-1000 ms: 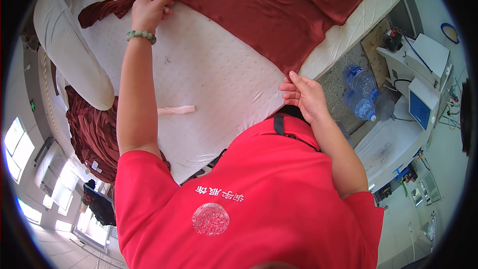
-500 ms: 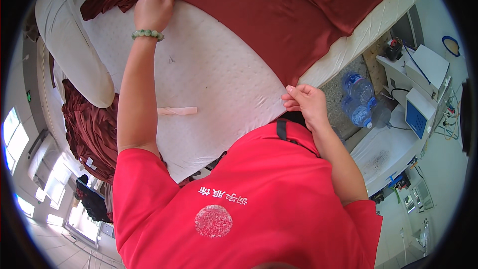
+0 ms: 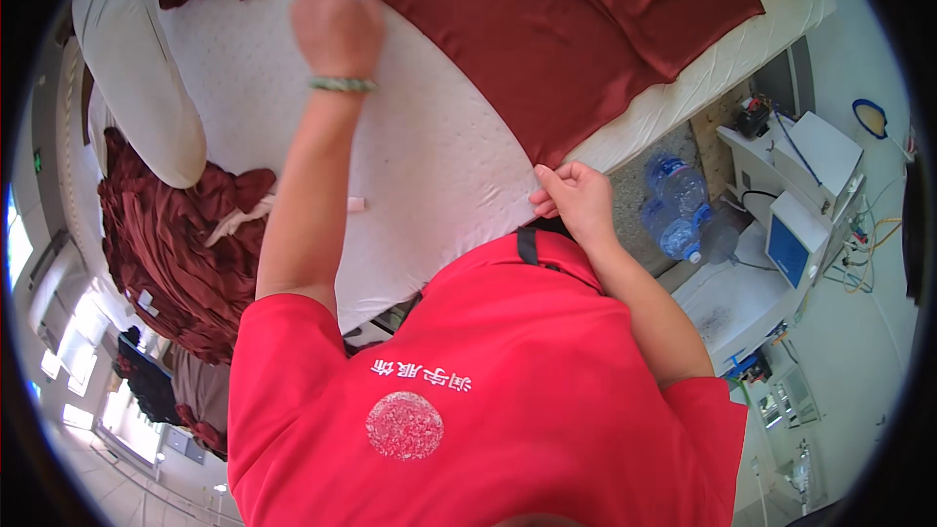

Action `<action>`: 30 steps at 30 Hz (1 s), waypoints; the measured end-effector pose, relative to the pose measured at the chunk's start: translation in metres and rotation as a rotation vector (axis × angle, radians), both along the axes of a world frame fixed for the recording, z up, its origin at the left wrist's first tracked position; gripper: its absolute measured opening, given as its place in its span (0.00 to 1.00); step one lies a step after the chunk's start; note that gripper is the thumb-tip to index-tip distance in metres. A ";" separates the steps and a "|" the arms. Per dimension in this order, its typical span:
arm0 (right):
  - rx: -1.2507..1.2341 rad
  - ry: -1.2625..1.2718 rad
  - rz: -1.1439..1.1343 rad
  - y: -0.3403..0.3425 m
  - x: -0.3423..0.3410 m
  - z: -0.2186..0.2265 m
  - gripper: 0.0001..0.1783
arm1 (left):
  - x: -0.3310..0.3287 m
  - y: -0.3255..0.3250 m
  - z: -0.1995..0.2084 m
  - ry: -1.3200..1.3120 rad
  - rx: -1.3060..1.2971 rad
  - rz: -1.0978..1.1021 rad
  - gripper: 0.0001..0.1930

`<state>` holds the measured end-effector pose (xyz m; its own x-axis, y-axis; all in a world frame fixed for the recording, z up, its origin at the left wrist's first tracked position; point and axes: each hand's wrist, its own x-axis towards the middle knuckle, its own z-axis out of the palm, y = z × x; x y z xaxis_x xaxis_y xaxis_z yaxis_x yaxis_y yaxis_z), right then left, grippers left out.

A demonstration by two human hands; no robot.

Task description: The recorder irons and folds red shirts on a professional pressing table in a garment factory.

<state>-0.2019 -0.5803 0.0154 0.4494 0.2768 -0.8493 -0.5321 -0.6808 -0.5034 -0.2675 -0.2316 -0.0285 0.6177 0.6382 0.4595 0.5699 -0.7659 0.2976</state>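
Pinching maroon cloth (image 3: pixel 586 59): right hand (image 3: pixel 580 203), at corner | bulk beyond | left hand (image 3: pixel 339 24): can't tell

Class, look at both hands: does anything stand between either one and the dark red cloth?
Nothing visible does. The right hand pinches the near corner of the dark red cloth; the left hand, blurred, overlaps its edge, though its grip is unclear.

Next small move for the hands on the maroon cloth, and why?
Probably sweep the left hand lightly across the maroon cloth, the right hand steadying the near corner: creases run through the cloth, and the right fingertips appear to pinch that corner. The left hand is blurred, so its grip is unclear.
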 end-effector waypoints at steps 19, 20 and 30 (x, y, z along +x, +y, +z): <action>0.606 -1.275 1.479 0.048 0.102 0.005 0.34 | -0.028 -0.218 0.042 0.351 -0.558 -0.057 0.51; 0.601 -1.237 1.487 0.047 0.111 0.010 0.33 | -0.024 -0.222 0.045 0.322 -0.601 -0.067 0.51; 0.497 -1.835 1.324 0.154 0.519 -0.005 0.28 | -0.010 -0.251 0.030 0.585 -0.492 0.144 0.56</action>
<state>0.3171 -0.4262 0.0103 -0.1459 0.9434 0.2979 0.9892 0.1351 0.0565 -0.2771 -0.4822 0.0015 0.5678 0.7767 -0.2727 0.8231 -0.5301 0.2039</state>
